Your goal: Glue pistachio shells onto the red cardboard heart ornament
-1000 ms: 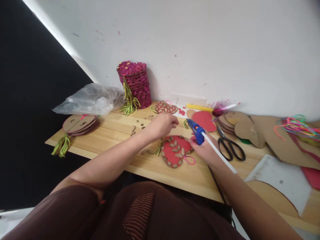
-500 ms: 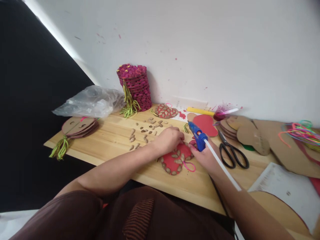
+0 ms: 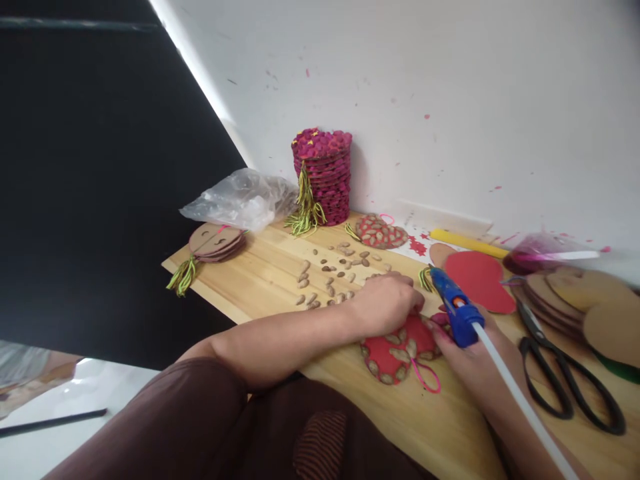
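A red cardboard heart [image 3: 383, 351] lies in front of me, with tan nutshells [image 3: 373, 366] along its border and several more in its middle. A pink loop [image 3: 427, 379] hangs from its near edge. My left hand [image 3: 387, 303] is closed over the heart's far side, fingertips pinched downward; what they hold, if anything, is hidden. In my right hand [image 3: 467, 353] is a blue hot glue gun [image 3: 456, 307], its nozzle pointing up and away and a long white glue stick [image 3: 520, 393] coming out the back. The right thumb rests at the heart's right edge.
Loose nutshells [image 3: 330, 289] are scattered left of my hand. Behind stand a magenta cylinder [image 3: 327, 183] with a tassel, a plastic bag [image 3: 243, 200] and a finished shell heart [image 3: 383, 232]. Black scissors [image 3: 565, 373], a plain red heart [image 3: 475, 277] and cardboard pieces [image 3: 575, 300] lie at right.
The view has turned left, so everything sits farther right in the picture. Both hands stay at the heart, and the glue gun is still in my right hand.
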### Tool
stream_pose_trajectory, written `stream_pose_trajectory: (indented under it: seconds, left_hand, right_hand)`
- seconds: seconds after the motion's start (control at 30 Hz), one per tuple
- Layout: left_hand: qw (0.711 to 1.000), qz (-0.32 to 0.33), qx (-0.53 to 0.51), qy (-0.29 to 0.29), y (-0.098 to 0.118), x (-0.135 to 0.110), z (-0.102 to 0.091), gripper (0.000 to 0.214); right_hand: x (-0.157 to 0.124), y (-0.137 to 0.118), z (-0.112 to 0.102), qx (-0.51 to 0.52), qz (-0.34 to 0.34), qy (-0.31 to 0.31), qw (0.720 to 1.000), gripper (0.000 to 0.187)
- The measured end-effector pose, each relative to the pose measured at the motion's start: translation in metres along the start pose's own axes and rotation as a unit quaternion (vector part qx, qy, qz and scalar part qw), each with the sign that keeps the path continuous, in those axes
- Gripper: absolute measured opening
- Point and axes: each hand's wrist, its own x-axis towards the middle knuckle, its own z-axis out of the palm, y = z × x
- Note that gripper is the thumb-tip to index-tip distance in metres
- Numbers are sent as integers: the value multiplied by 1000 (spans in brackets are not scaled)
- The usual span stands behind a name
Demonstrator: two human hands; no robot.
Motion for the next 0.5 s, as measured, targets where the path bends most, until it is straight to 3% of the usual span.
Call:
stream_pose_trajectory:
  seconds: [0.5]
  left_hand:
    - [1000,-14,8,6,3,-1,0,23]
  right_hand:
    - [3,3,1,-11,3,-13,1000,29]
